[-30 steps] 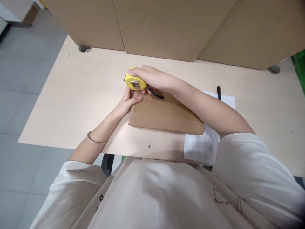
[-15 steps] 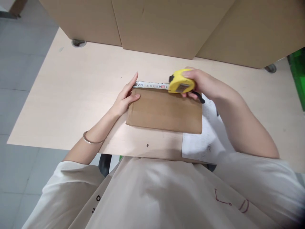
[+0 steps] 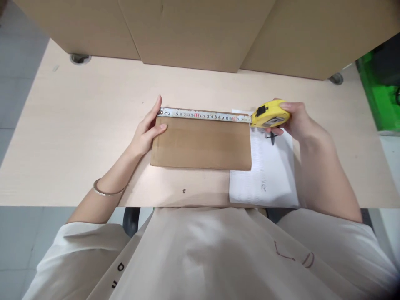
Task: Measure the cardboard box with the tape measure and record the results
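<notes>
A flat brown cardboard piece (image 3: 201, 143) lies on the light wooden desk (image 3: 93, 108). My left hand (image 3: 145, 131) rests on its left end, thumb on the cardboard, fingers pinning the tape's tip at the far left corner. The white tape blade (image 3: 204, 115) runs along the cardboard's far edge. My right hand (image 3: 295, 121) is closed round the yellow tape measure case (image 3: 270, 114), just past the cardboard's right end. A black pen (image 3: 272, 137) is partly hidden under that hand.
A printed white sheet (image 3: 265, 175) lies under the cardboard's right end, near the desk's front edge. Large cardboard panels (image 3: 193, 29) stand along the back of the desk. A green crate (image 3: 379, 89) sits at the far right. Grey floor lies to the left.
My right hand has pulled the yellow case rightward along the far edge, drawing the blade out from the left corner to the right end. My left hand has stayed at the left end.
</notes>
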